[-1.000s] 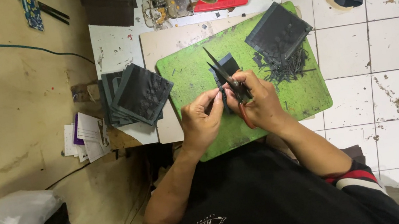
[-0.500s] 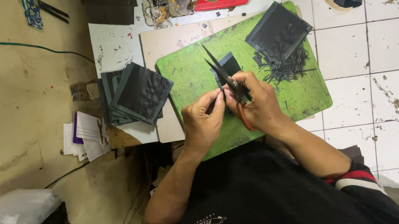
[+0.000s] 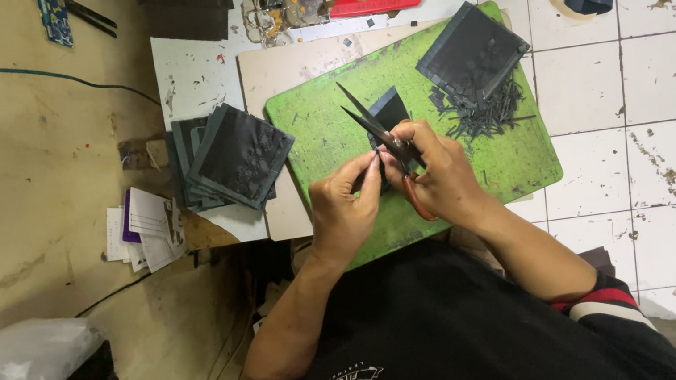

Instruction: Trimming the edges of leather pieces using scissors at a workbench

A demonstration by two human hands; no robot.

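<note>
Black sheet piece is half hidden behind both hands: right hand grips open-bladed scissors, left hand pinches its lower edge.

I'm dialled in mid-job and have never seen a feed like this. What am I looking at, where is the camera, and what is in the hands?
There is no machine here: the single view comes from a camera worn on a person's head, looking straight down at their own two bare hands. The right hand grips a pair of scissors with the blades open and pointing away from the body. The left hand pinches a small dark piece up against the blades. Both hands work over a green cutting mat that lies on a low board. On the mat's far right corner sits a dark square sheet with a heap of thin dark offcuts beside it. Left of the mat is a stack of dark sheets, and further left some paper slips on the floor.
</note>
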